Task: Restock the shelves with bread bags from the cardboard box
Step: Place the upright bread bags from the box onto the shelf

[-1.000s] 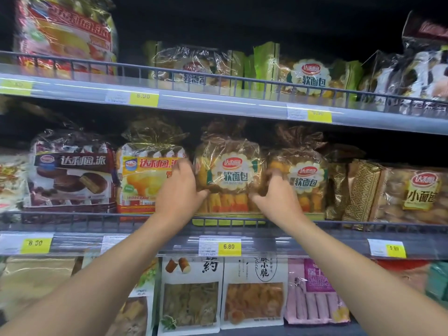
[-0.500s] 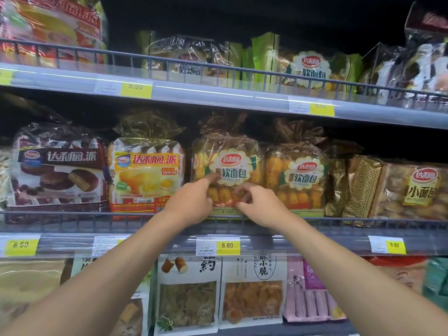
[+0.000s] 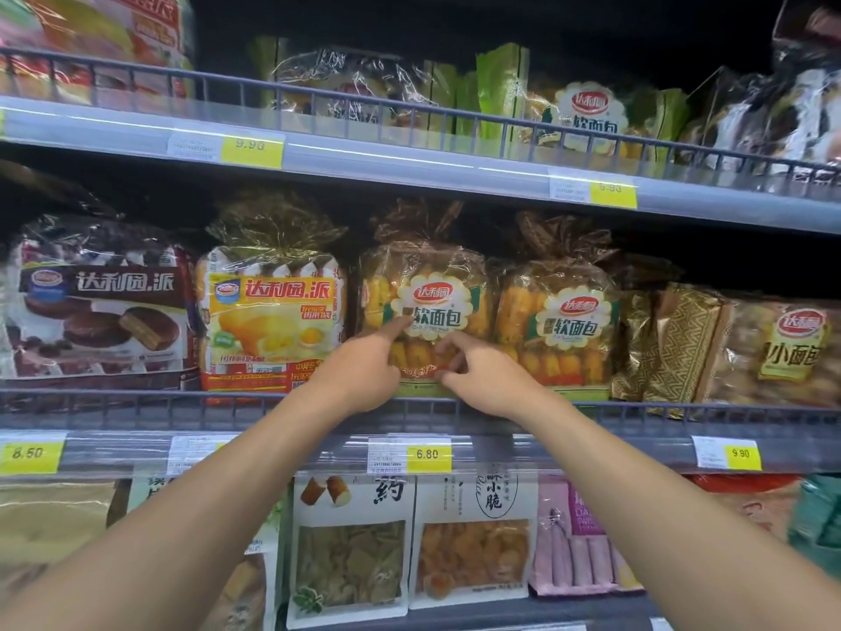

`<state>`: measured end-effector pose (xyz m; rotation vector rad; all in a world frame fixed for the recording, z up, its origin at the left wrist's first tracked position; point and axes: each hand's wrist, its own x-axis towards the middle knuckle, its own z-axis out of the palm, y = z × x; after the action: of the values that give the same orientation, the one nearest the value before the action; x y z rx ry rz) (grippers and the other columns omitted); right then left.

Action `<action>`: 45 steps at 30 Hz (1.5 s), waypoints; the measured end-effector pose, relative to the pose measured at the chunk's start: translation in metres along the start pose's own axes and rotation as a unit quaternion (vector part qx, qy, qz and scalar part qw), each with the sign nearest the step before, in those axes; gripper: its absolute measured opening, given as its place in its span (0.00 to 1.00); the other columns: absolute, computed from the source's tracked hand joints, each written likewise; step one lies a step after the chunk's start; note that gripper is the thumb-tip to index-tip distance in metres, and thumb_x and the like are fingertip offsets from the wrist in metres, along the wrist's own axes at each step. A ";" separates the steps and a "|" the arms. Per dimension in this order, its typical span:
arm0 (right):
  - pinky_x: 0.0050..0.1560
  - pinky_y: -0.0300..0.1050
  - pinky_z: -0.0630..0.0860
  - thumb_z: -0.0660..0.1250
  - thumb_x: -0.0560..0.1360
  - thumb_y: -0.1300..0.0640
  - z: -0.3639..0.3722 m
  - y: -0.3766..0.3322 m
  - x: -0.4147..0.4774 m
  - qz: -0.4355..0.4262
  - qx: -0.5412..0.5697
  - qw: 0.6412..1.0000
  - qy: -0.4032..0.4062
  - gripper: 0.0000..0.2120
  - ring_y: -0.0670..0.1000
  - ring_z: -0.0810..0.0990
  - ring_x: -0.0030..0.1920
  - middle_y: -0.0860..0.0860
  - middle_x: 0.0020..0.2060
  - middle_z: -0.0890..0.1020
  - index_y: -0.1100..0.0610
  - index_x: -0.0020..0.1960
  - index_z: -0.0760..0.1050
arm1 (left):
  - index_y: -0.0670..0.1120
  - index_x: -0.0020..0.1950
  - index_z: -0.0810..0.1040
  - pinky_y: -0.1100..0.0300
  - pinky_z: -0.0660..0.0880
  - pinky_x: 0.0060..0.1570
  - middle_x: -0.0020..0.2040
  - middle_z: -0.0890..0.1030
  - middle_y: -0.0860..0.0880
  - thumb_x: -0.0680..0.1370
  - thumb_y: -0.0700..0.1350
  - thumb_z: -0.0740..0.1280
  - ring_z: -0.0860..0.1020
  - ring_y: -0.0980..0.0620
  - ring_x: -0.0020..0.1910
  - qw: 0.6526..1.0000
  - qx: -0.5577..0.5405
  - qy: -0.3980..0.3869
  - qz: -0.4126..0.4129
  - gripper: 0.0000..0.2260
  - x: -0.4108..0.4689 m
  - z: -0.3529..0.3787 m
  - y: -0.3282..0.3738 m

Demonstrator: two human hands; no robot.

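The left hand (image 3: 359, 371) pokes the bread bag (image 3: 425, 284) with one straight finger. The right hand (image 3: 487, 380) touches it with bent fingers. I cannot tell if it holds.

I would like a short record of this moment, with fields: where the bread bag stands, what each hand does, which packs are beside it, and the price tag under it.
bread bag: upright on the middle shelf, behind its front rail
left hand: index finger straight, tip on the bag's label
right hand: bent fingers at the bag's lower front; pinching or only touching, unclear
left neighbour: yellow pie pack
right neighbour: second bread bag, same kind
price tag below: 6.80
cardboard box: not in view
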<state>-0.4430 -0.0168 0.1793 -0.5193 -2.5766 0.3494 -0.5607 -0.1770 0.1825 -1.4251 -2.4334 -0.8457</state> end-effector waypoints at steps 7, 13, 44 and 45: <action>0.59 0.54 0.76 0.65 0.77 0.41 -0.015 0.009 -0.041 -0.014 -0.054 0.991 0.122 0.22 0.52 0.72 0.65 0.47 0.67 0.72 0.45 0.69 0.70 | 0.59 0.80 0.59 0.45 0.77 0.62 0.69 0.75 0.47 0.80 0.61 0.64 0.73 0.45 0.68 0.991 0.069 0.090 0.070 0.30 -0.024 0.004 0.019; 0.69 0.55 0.69 0.67 0.76 0.42 -0.037 0.048 -0.119 -0.004 -0.078 0.977 0.198 0.28 0.51 0.65 0.72 0.47 0.71 0.69 0.46 0.73 0.67 | 0.56 0.80 0.61 0.41 0.69 0.72 0.77 0.67 0.50 0.76 0.66 0.65 0.62 0.47 0.78 0.965 0.095 0.125 0.212 0.34 -0.056 0.041 0.068; 0.66 0.54 0.72 0.73 0.71 0.35 -0.002 0.119 -0.835 0.744 -0.095 0.628 0.208 0.43 0.53 0.70 0.71 0.49 0.72 0.71 0.48 0.78 0.60 | 0.52 0.83 0.52 0.48 0.69 0.70 0.81 0.62 0.44 0.77 0.61 0.70 0.69 0.42 0.75 0.800 -0.130 -0.519 0.272 0.41 -0.343 0.455 0.335; 0.67 0.54 0.73 0.74 0.70 0.34 0.001 0.119 -0.839 0.757 -0.066 0.611 0.222 0.45 0.54 0.72 0.71 0.50 0.72 0.72 0.49 0.79 0.59 | 0.52 0.83 0.51 0.48 0.70 0.69 0.80 0.64 0.43 0.77 0.61 0.70 0.71 0.41 0.73 0.798 -0.125 -0.531 0.254 0.42 -0.344 0.458 0.336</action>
<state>0.2720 -0.2629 -0.2042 -2.3816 -1.0546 0.4274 -0.0456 -0.0461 -0.2166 -3.1088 -2.2581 -0.2063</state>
